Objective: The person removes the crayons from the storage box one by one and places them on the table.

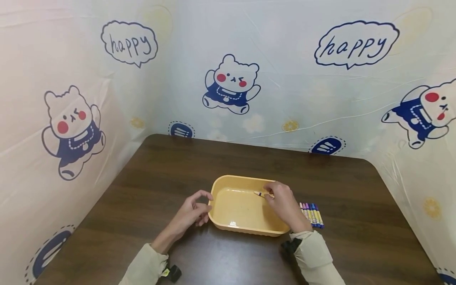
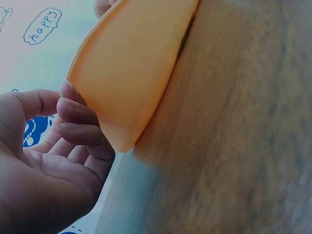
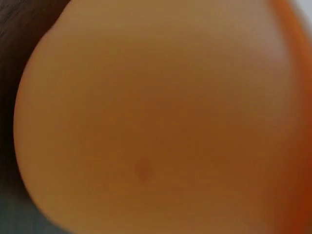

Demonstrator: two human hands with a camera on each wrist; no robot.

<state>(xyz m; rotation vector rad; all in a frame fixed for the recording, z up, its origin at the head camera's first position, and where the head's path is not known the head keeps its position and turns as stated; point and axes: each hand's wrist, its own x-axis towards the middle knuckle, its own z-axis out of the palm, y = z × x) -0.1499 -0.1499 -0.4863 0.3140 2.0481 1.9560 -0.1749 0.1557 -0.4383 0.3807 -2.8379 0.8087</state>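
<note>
A yellow plastic basin [image 1: 235,227] stands on the dark wooden table. At its left side my left hand [image 1: 192,211] grips the rim with thumb and curled fingers. In the left wrist view the left hand [image 2: 53,161] has its fingertips at the edge of the basin [image 2: 131,68]. Over the basin's right part, my right hand [image 1: 284,204] pinches a crayon [image 1: 261,194] with a pale tip and a dark band. Blurred basin wall [image 3: 156,112] fills most of the right wrist view, which does not show the right hand.
Just right of the basin, partly behind the right wrist, several crayons [image 1: 312,215] with yellow wrappers and pink, purple and blue ends lie side by side. A printed cloth [image 1: 292,87] hangs behind and beside the table [image 1: 171,166].
</note>
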